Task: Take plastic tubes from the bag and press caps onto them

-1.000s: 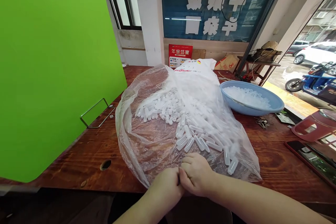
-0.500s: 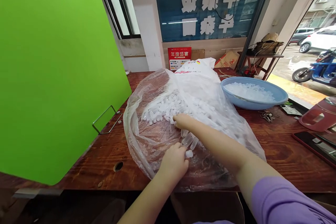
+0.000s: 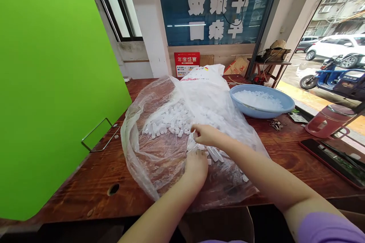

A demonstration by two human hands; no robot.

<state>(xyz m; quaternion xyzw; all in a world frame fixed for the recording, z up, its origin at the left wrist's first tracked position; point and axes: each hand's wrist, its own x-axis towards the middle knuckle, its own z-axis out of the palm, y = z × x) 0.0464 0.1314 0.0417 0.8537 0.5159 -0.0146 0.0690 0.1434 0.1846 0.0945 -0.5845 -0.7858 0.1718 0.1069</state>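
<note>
A heap of small translucent white plastic tubes and pieces (image 3: 168, 119) lies on a clear plastic bag (image 3: 134, 148) spread over the table. My left hand (image 3: 197, 165) is low at the front of the heap, its fingers curled round a translucent plastic tube (image 3: 191, 143). Just above it, my right hand (image 3: 207, 134) has its fingers pinched together close to the tube's upper end. What those fingertips hold is too small to make out. Several longer clear tubes (image 3: 215, 154) lie on the bag beside my left hand, partly under my right forearm.
A blue basin (image 3: 256, 113) of similar white pieces stands at the right. Beyond it are keys (image 3: 275, 124), a pink mug (image 3: 327, 121) and a phone (image 3: 330, 159). A green board (image 3: 57, 95) with a wire stand borders the left of the wooden table (image 3: 94, 182).
My left hand has risen toward the heap, and my right hand has drawn back closer to it. The two hands now nearly meet at the tube. The camera view has turned slightly right.
</note>
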